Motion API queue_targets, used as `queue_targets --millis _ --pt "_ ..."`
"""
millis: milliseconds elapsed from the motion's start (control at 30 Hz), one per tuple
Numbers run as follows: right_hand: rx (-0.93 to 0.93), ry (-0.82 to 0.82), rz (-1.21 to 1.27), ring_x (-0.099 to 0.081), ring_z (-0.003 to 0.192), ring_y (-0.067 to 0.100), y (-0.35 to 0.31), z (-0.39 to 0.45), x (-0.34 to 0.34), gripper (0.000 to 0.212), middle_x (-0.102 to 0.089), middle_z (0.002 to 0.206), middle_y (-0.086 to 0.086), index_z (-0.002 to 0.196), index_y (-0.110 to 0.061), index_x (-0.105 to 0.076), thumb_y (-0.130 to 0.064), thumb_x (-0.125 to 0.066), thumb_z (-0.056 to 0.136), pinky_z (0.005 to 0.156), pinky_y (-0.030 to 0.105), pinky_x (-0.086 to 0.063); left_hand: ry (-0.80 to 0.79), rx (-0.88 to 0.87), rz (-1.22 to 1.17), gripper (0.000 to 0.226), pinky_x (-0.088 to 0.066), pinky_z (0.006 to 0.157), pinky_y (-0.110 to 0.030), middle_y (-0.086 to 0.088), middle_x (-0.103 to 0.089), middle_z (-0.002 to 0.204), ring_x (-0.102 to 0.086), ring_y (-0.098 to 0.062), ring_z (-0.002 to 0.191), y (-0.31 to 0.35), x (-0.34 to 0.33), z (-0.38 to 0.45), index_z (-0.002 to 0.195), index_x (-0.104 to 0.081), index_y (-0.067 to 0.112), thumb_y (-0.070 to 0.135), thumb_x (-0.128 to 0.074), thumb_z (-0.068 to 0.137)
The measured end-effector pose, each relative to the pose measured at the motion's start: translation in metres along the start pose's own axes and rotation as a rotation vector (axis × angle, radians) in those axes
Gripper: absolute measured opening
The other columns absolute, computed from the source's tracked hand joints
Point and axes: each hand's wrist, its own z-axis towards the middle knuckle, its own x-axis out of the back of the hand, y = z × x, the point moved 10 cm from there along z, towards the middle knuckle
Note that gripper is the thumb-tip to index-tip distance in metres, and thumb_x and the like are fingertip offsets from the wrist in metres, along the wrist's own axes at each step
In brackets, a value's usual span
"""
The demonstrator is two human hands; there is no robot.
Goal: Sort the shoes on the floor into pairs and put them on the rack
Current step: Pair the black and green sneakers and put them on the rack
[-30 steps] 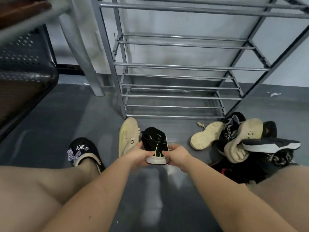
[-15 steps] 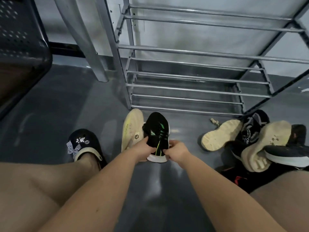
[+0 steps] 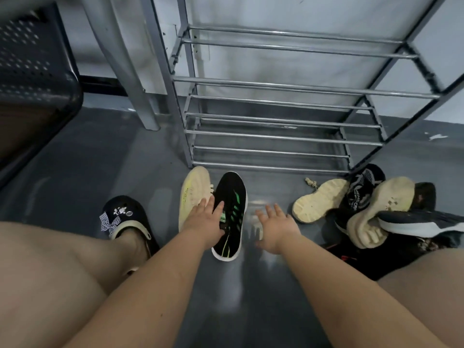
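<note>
Head view: left hand (image 3: 204, 220) grip wide open, flat, fingers resting on black-and-green shoe (image 3: 232, 212), holding nothing. Cream shoe (image 3: 194, 190) just left of that grip, touching black shoe. Right hand (image 3: 275, 228) grip spread open, empty, over floor (image 3: 75, 177) just right of black shoe. Shoe pile (image 3: 371, 212) further right. Rack (image 3: 276, 131) beyond both grips.

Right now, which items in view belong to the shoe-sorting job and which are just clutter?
Job:
- black-and-green sneaker
- cream shoe
- shoe pile
- rack
- left hand and right hand, both open

Not job:
- worn black clog
- perforated black seat
- grey post
</note>
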Motion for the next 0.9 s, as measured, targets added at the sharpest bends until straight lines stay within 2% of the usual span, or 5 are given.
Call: queue_targets --millis 233,433,600,700,900 --pt "-0.052 0.08 -0.017 0.005 0.149 0.028 0.042 -0.055 -0.002 0.088 0.005 0.161 0.008 0.153 -0.022 0.003 -0.051 -0.051 0.09 0.119 0.044 -0.012 0.09 -0.191 0.074 0.073 -0.001 0.12 -0.037 -0.005 0.01 0.16 0.007 -0.023 0.148 0.071 0.017 -0.023 0.152 0.005 0.021 0.041 -0.039 0.097" --pt "-0.174 0.108 -0.074 0.008 0.149 0.027 0.117 -0.107 0.005 0.087 0.009 0.161 0.008 0.153 -0.022 0.006 -0.051 -0.047 0.091 0.119 0.044 -0.013 0.172 -0.369 0.175 0.072 0.0 0.119 -0.036 -0.007 0.008 0.16 0.004 -0.024 0.148 0.137 0.047 -0.042 0.152 0.003 0.019 0.043 -0.038 0.097" --pt "-0.328 0.185 -0.068 0.003 0.149 0.028 0.204 -0.146 0.032 0.082 0.002 0.161 0.008 0.153 -0.022 0.003 -0.046 -0.046 0.093 0.118 0.046 -0.017 0.162 -0.466 0.216 0.072 0.001 0.119 -0.036 -0.005 0.011 0.16 0.006 -0.022 0.148 0.193 0.062 -0.051 0.152 0.004 0.021 0.047 -0.035 0.097" --pt "-0.38 0.23 -0.057 -0.001 0.149 0.027 0.243 -0.165 0.035 0.081 -0.002 0.161 0.006 0.154 -0.023 -0.002 -0.05 -0.047 0.092 0.118 0.044 -0.018 0.147 -0.522 0.242 0.071 0.002 0.119 -0.035 -0.005 0.012 0.16 0.006 -0.021 0.148 0.228 0.06 -0.054 0.152 0.005 0.021 0.048 -0.034 0.097" --pt "-0.445 0.228 0.118 -0.003 0.149 0.025 0.298 -0.177 -0.015 0.079 -0.002 0.162 0.004 0.153 -0.024 -0.003 -0.055 -0.043 0.092 0.117 0.044 -0.021 0.1 -0.553 0.269 0.072 0.001 0.119 -0.034 -0.006 0.011 0.16 0.004 -0.022 0.148 0.286 0.05 -0.037 0.152 0.002 0.021 0.049 -0.034 0.097"
